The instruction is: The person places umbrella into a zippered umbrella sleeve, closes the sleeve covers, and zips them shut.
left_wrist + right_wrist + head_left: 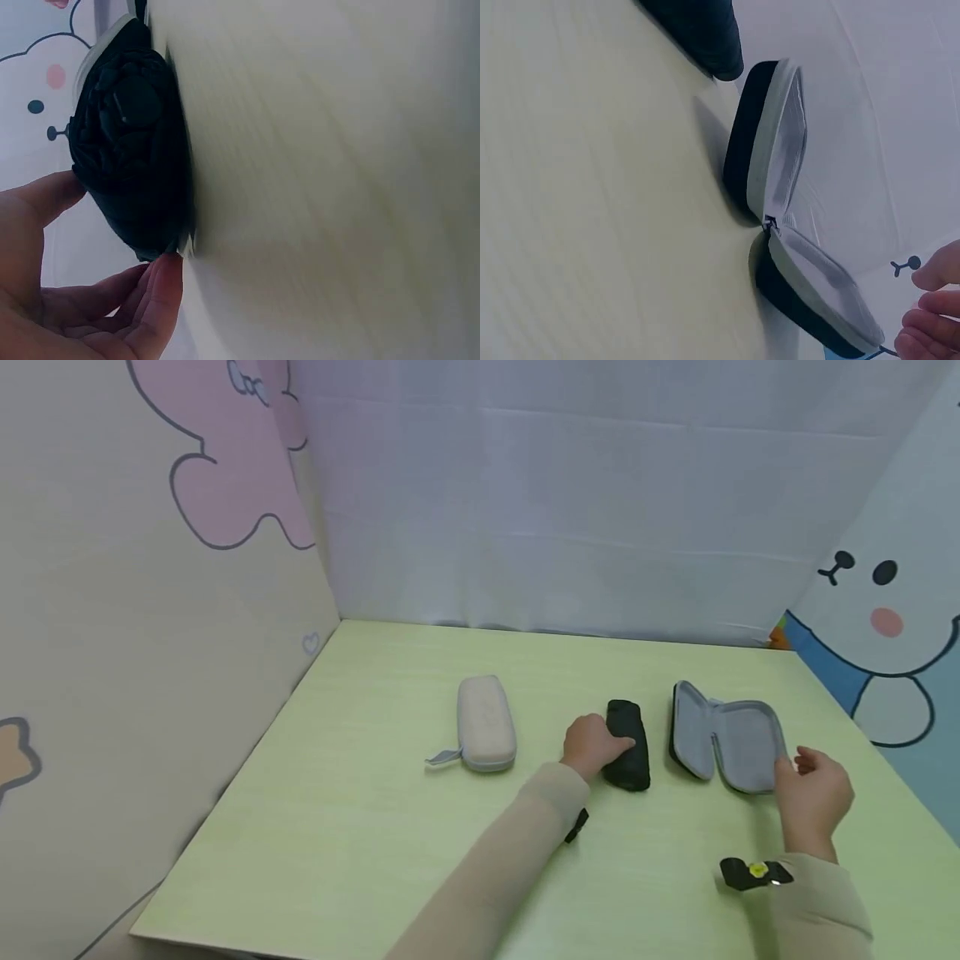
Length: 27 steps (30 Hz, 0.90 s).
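On the table lies a compact black folded umbrella (627,747), its gathered fabric and rounded end (139,101) facing the left wrist camera. My left hand (592,745) grips it from the left side, thumb over the top and fingers (161,300) at its lower edge. To the right, a zip case (750,747) lies unfolded, black outside and lined in grey, its two halves (776,150) joined at the hinge. Beside the case's right half is my right hand (813,797), fingers loosely curled with nothing held; in the right wrist view a gap separates them from the rim.
A closed pale beige case (486,722) with a grey pull strap (444,757) lies left of the umbrella. Behind the pale yellow-green table (315,827) hangs a white cloth (555,510). Walls with cartoon drawings stand at left and right.
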### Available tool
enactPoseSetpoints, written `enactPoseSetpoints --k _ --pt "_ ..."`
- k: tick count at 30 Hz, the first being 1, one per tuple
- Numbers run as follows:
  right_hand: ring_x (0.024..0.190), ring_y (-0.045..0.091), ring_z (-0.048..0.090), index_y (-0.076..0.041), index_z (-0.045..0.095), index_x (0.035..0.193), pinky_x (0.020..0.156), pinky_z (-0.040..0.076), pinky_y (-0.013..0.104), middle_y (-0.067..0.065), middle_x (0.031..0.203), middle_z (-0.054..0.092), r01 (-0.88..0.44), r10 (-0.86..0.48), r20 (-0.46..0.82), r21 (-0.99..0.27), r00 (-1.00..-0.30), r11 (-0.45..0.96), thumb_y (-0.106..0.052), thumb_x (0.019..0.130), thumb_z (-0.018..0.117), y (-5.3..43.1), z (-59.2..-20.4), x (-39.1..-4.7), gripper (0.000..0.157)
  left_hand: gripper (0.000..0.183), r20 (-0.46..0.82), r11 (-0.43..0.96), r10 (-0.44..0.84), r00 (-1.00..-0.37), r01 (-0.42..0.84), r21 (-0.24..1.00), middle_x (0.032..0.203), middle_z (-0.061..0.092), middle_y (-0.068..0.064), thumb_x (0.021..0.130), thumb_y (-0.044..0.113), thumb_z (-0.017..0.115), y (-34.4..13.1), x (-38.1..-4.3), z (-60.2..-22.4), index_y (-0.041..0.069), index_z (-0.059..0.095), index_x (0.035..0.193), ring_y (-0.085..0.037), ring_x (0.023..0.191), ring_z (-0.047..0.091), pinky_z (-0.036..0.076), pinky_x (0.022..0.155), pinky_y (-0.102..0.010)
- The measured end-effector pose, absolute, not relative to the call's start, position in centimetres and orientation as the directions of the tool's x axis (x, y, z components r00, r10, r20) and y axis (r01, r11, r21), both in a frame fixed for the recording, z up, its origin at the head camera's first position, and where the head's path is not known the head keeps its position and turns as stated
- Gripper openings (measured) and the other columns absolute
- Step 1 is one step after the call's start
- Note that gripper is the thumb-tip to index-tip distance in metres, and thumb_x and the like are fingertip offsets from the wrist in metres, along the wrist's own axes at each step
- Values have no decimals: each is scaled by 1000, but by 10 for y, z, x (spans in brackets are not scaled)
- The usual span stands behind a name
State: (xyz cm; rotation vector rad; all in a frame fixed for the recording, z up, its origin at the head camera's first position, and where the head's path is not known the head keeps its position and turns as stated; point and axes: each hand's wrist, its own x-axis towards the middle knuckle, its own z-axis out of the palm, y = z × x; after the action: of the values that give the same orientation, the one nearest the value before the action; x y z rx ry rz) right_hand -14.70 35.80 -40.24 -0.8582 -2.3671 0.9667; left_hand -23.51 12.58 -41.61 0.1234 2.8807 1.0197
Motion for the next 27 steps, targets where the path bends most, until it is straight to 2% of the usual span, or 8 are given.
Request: enactPoseSetpoints --k 1,6,16,21,27 --pt "108 39 46 9 47 129 85 37 48 28 122 49 379 682 152 -736 -715 561 -14 91 46 360 -404 -146 45 40 -52 782 98 -994 45 621 67 56 1 74 48 74 126 -234 -416 9 64 77 -14 64 54 44 57 -25" --pt "110 45 43 14 44 128 92 32 54 33 121 47 400 660 103 -722 -744 564 -16 91 46 366 -410 -142 48 48 -65 799 86 -994 30 601 75 61 0 69 52 76 125 -229 -414 9 68 87 -15 71 58 46 61 -24" --pt "106 46 44 18 44 124 89 35 53 36 120 47 451 588 -31 -675 -808 584 -26 94 41 369 -414 -140 53 54 -122 804 60 -991 -25 594 82 63 0 65 51 80 127 -228 -412 8 67 95 -14 76 58 46 65 -23" --pt "103 46 46 19 47 120 85 38 52 36 117 49 449 586 -24 -669 -810 592 -23 94 41 366 -415 -140 50 55 -167 780 34 -985 -78 621 85 62 0 63 47 83 129 -230 -410 8 66 98 -15 77 57 47 66 -23" --pt "107 44 45 17 47 123 83 39 49 35 121 47 464 617 -44 -703 -786 540 -21 94 39 365 -415 -140 49 56 -223 767 16 -975 -131 628 85 60 0 62 45 84 129 -233 -410 8 63 99 -14 77 56 46 67 -23"
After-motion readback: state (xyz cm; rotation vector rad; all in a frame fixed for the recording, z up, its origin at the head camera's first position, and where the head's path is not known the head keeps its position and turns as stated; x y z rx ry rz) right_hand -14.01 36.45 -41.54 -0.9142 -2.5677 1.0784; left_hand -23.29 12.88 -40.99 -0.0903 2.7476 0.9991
